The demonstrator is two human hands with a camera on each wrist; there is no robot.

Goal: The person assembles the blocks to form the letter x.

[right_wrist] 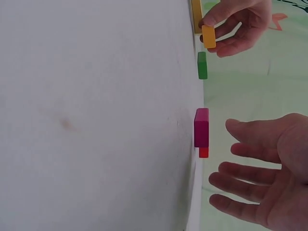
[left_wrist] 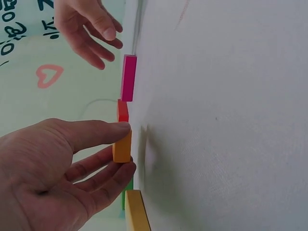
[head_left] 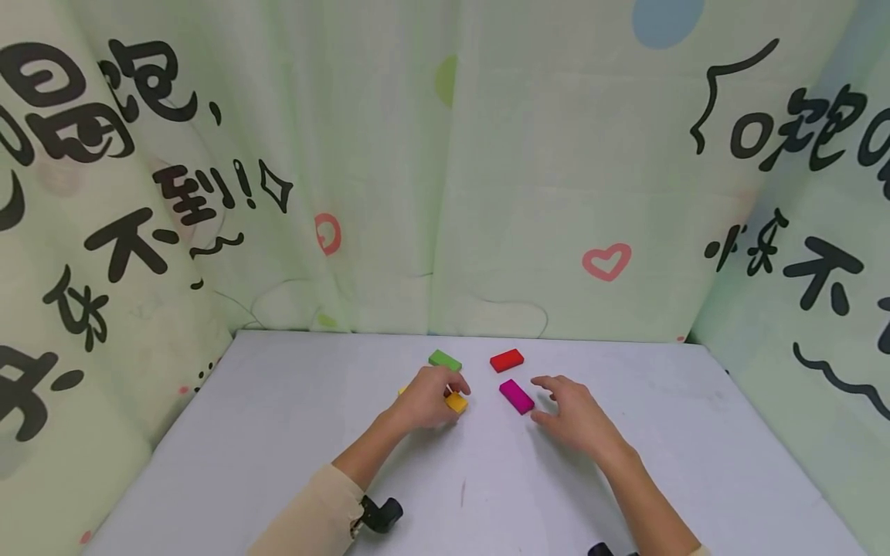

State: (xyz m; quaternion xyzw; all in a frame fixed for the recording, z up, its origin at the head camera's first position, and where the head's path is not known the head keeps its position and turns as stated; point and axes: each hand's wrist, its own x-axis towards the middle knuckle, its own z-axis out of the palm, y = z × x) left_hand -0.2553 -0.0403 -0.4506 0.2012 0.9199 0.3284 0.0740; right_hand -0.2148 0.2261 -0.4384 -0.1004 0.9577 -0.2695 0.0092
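An orange block (head_left: 456, 402) is pinched between the thumb and fingers of my left hand (head_left: 429, 395); the left wrist view shows the same orange block (left_wrist: 122, 148) just off the table. A yellow block (left_wrist: 137, 211) lies on the table by that hand, mostly hidden behind it in the head view. Just beyond my left hand is a green block (head_left: 445, 360). My right hand (head_left: 573, 413) hovers with spread fingers beside a magenta block (head_left: 517, 397), apart from it in the right wrist view. Behind the magenta block rests a red block (head_left: 507, 361).
The blocks are spread over the far middle of a white table (head_left: 334, 378). Its back edge meets a pale green curtain (head_left: 514, 193) with dark lettering, which also runs along both sides. A black wrist camera (head_left: 381, 515) sits on my left wrist.
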